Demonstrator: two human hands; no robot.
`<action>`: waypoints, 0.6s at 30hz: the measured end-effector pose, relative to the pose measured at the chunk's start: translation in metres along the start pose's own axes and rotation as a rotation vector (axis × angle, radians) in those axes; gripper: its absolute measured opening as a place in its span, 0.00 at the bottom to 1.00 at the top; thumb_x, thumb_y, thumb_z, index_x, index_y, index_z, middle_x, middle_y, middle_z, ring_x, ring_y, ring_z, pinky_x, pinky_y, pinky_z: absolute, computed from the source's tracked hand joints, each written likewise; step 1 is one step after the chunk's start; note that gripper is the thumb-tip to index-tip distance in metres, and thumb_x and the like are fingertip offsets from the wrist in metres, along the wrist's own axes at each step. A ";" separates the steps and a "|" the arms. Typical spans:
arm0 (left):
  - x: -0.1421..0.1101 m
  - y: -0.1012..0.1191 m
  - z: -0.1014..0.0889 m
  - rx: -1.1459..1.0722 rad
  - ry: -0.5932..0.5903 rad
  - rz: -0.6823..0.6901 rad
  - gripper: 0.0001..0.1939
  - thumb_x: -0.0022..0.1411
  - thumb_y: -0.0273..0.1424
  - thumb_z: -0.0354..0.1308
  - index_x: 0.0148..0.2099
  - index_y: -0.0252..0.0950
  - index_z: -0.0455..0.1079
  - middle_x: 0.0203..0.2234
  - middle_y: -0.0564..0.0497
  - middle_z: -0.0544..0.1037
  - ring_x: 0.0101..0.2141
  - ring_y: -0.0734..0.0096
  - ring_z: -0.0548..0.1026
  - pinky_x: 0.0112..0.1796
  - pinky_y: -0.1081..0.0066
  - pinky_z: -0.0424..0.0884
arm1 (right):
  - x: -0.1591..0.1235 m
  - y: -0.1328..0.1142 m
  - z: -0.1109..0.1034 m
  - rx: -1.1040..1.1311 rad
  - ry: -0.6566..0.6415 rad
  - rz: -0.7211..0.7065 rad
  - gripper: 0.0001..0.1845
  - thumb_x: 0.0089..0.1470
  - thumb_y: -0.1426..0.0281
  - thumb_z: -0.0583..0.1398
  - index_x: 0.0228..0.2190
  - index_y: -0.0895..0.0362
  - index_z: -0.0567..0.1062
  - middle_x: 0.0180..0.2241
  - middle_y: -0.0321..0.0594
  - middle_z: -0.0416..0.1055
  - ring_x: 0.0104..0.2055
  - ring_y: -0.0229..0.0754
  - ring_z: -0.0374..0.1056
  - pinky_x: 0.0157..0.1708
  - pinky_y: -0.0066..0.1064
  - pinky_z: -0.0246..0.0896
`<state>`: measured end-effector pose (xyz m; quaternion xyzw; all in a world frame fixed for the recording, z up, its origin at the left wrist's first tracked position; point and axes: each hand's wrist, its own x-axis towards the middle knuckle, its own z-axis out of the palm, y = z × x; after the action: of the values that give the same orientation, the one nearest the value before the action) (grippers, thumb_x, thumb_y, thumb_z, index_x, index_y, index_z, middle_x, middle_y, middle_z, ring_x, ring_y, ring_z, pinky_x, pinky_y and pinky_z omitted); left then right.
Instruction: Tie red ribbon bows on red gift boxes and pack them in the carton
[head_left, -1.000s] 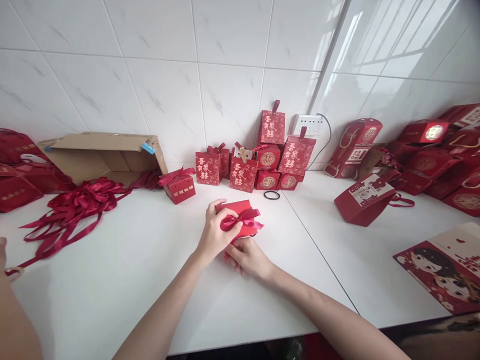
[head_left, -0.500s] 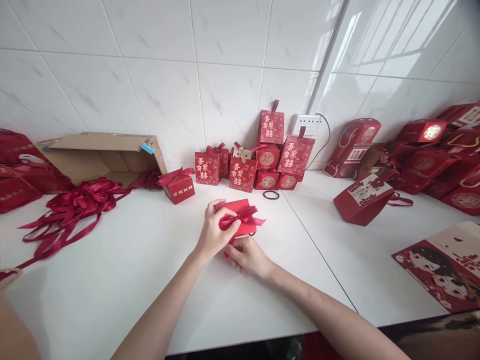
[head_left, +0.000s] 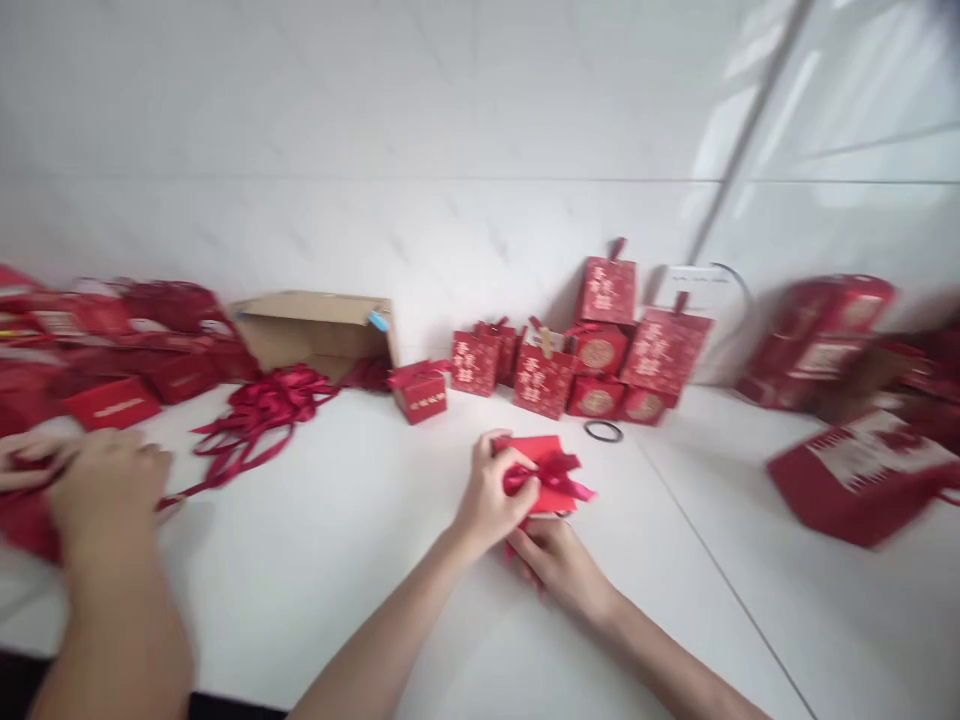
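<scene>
A small red gift box (head_left: 546,447) sits low over the white table, tilted, with a dark pink ribbon bow (head_left: 559,476) across it. My left hand (head_left: 495,500) grips the box from the left, its thumb and forefinger pressed on the bow. At the box's near end my right hand (head_left: 559,563) is closed on its lower part, fingers curled under and partly hidden. A finished-looking small red box (head_left: 421,396) with its own bow stands farther back. Motion blurs the picture somewhat.
Left, another person's hand (head_left: 112,485) works at something red. A ribbon pile (head_left: 274,405) spills before a cardboard box (head_left: 315,305). Red tagged boxes (head_left: 541,385) stand along the wall, near a black ring (head_left: 603,431). A larger red box (head_left: 855,480) lies at right.
My view has swung left, so everything sits farther right and the other person's hands now show. My hands keep nearly the same hold on the box and bow.
</scene>
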<state>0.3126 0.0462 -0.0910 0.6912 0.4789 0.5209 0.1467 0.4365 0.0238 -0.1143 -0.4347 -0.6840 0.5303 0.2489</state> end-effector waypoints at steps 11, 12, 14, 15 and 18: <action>-0.002 0.002 0.011 -0.121 0.021 -0.030 0.05 0.48 0.25 0.61 0.31 0.38 0.71 0.45 0.44 0.62 0.54 0.56 0.62 0.55 0.57 0.61 | 0.000 0.008 -0.006 -0.041 0.015 0.093 0.34 0.39 0.36 0.51 0.16 0.55 0.65 0.14 0.34 0.59 0.14 0.36 0.56 0.15 0.30 0.56; -0.002 0.002 0.010 -0.118 0.013 -0.030 0.05 0.48 0.25 0.61 0.31 0.38 0.71 0.45 0.44 0.62 0.54 0.56 0.62 0.55 0.57 0.61 | -0.001 0.006 -0.006 -0.034 0.017 0.093 0.34 0.39 0.36 0.51 0.16 0.56 0.65 0.14 0.34 0.59 0.14 0.36 0.56 0.14 0.29 0.56; -0.002 0.003 0.008 -0.109 -0.006 -0.033 0.05 0.49 0.25 0.60 0.32 0.38 0.71 0.45 0.44 0.62 0.54 0.56 0.62 0.55 0.57 0.61 | -0.002 0.002 -0.005 -0.020 0.014 0.089 0.34 0.39 0.36 0.51 0.17 0.56 0.65 0.14 0.33 0.59 0.14 0.35 0.56 0.14 0.29 0.55; -0.001 0.003 0.006 -0.104 -0.015 -0.034 0.06 0.49 0.24 0.60 0.32 0.37 0.71 0.45 0.44 0.62 0.54 0.57 0.62 0.55 0.57 0.61 | -0.002 0.001 -0.005 -0.015 0.007 0.084 0.34 0.40 0.36 0.51 0.17 0.56 0.65 0.14 0.33 0.59 0.14 0.35 0.56 0.14 0.29 0.55; -0.001 0.003 0.003 -0.081 -0.026 -0.037 0.05 0.50 0.24 0.59 0.32 0.37 0.70 0.45 0.44 0.62 0.54 0.58 0.62 0.55 0.58 0.61 | -0.003 -0.002 -0.004 -0.004 -0.015 0.064 0.32 0.45 0.40 0.51 0.19 0.57 0.66 0.14 0.32 0.59 0.14 0.33 0.55 0.14 0.27 0.55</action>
<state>0.3172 0.0448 -0.0906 0.6824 0.4681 0.5281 0.1906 0.4403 0.0235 -0.1104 -0.4528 -0.6728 0.5396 0.2260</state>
